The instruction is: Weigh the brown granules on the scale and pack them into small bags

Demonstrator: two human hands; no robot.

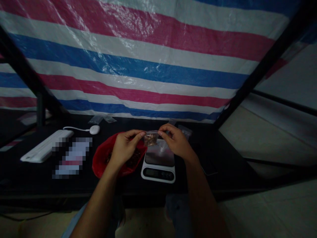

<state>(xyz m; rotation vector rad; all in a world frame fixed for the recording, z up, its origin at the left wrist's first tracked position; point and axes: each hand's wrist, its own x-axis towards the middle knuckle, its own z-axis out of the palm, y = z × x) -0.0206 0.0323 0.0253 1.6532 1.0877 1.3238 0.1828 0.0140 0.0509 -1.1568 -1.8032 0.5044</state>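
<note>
Between my two hands hangs a small clear zip bag (pixel 151 138) with brown bits inside. My left hand (pixel 125 145) pinches its top left corner, and my right hand (pixel 174 138) pinches the top right corner. Below and behind the bag stands a white kitchen scale (pixel 158 173) with a metal plate and a dark display; something small and clear sits on the plate. A red bag (pixel 99 162) of dark brown pieces lies open under my left hand and forearm, which hide part of it.
A white power strip-like bar (pixel 47 145) and a white round device (pixel 94 129) on a cord lie at the left, near a blurred-out sheet (pixel 74 157). Clear bags (pixel 96 119) rest along the back. A striped plastic sheet (pixel 148 76) hangs behind the black table (pixel 230 165).
</note>
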